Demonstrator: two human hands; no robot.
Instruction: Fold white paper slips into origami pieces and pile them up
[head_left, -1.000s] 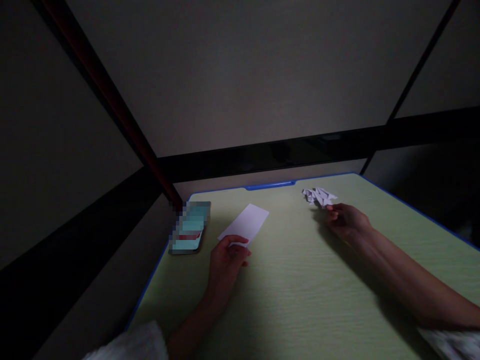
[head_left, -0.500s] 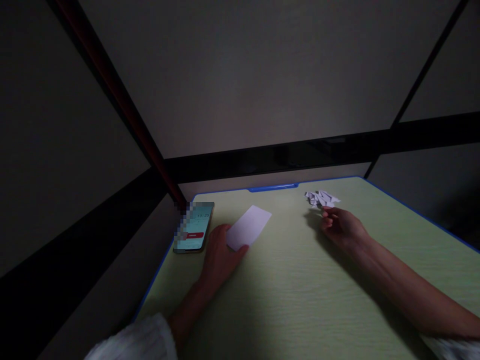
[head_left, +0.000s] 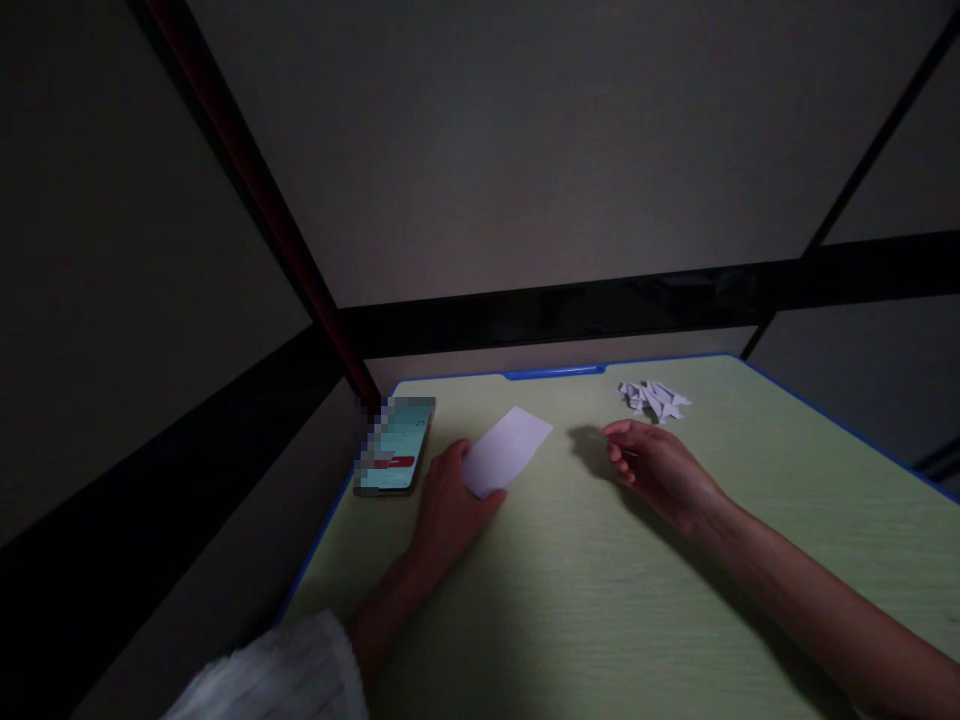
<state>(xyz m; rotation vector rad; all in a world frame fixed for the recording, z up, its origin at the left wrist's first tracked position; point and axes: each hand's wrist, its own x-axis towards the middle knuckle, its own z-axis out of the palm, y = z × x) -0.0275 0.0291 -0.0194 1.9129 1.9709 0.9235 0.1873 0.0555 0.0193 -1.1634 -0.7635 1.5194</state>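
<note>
A white sheet of paper (head_left: 510,448) is tilted up off the pale green table (head_left: 600,580). My left hand (head_left: 450,505) grips its near corner, fingers under it and thumb at its edge. My right hand (head_left: 656,468) hovers just above the table, right of the sheet, fingers loosely curled and apart, holding nothing. A small pile of folded white paper pieces (head_left: 654,398) lies beyond my right hand near the table's far edge.
A phone (head_left: 397,445) with a lit screen lies at the far left corner of the table. The table has a blue rim (head_left: 555,372). Dark wall rails and a reddish post (head_left: 262,200) stand behind it. The room is dim.
My right hand has drawn back from the folded paper pile and moved left toward the sheet. My left hand has kept hold of the sheet and turned slightly.
</note>
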